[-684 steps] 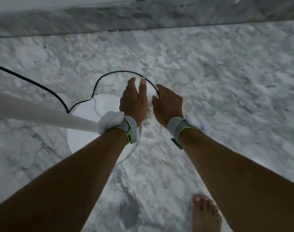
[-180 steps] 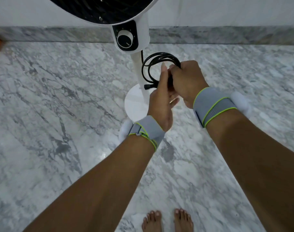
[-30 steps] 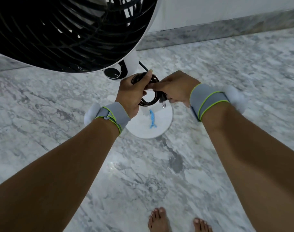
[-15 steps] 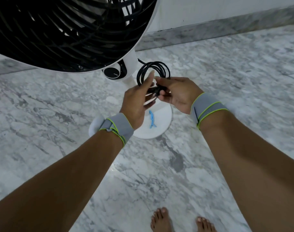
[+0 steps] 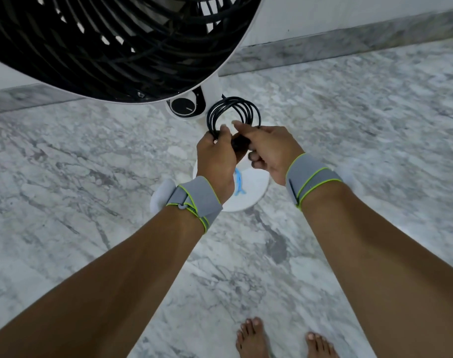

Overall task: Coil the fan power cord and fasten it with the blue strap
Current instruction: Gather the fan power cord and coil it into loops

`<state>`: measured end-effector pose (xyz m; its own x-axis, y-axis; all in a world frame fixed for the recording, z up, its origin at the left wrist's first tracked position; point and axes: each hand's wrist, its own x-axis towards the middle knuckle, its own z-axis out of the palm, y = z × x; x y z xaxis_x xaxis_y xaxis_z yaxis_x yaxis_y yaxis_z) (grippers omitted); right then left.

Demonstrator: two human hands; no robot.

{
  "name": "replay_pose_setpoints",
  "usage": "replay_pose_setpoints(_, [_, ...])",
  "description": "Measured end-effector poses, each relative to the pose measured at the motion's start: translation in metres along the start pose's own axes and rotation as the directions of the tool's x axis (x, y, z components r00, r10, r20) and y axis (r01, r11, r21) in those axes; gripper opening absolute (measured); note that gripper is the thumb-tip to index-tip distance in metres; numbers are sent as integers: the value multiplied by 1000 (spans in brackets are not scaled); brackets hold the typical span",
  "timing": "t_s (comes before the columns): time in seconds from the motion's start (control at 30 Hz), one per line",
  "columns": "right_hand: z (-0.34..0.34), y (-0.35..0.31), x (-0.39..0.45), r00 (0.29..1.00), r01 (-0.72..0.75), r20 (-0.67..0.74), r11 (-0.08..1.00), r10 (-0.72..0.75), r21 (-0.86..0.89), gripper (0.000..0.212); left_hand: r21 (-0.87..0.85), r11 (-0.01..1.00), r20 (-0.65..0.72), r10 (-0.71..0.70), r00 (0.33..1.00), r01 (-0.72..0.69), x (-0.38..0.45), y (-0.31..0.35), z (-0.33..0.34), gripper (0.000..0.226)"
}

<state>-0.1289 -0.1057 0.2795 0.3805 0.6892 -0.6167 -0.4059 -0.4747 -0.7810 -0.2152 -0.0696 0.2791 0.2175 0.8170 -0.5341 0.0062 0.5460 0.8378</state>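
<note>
Left hand [image 5: 216, 153]: clamped around coiled cord [image 5: 233, 112], loops standing above the fist.
Right hand [image 5: 268, 147]: pinching the plug end beside that grip.
Blue strap [image 5: 239, 182]: below both grips, on fan base [image 5: 253, 189].
Advice: keep loops bunched while fetching strap.

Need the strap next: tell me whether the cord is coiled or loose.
Coiled: the cord forms stacked loops, gripped by both hands.
</note>
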Motion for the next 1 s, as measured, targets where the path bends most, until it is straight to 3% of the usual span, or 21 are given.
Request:
replay_pose_setpoints(0.13, [0, -2, -2, 999, -23, 46, 997, 20, 72, 16, 33, 999, 39, 20, 999, -22, -1, 0, -7, 29])
replay_pose_setpoints(0.27, [4, 4, 3, 998, 63, 24, 995, -61, -82, 13, 238, 971, -73, 55, 996, -36, -4, -14, -8, 27])
replay_pose_setpoints(0.33, [6, 7, 7, 997, 52, 52, 997, -49, -62, 14, 293, 954, -98, 101, 990, -69, 1, -20, -10, 27])
replay_pose_setpoints(0.53, [-6, 21, 21, 990, 121, 74, 991, -117, -63, 17, 238, 963, -59, 141, 988, -123, 10, -32, -3, 19])
replay_pose_setpoints(0.87, [-8, 36, 45, 984, 151, 64, 968, -167, 199, 61, 244, 931, -162, 314, 936, -270, 33, -55, 12, 28])
replay_pose_setpoints(1.0, [-9, 64, 71, 982, 187, -50, 922, -181, 339, 71, 187, 915, -183, 390, 902, -358, 47, -73, 11, 27])
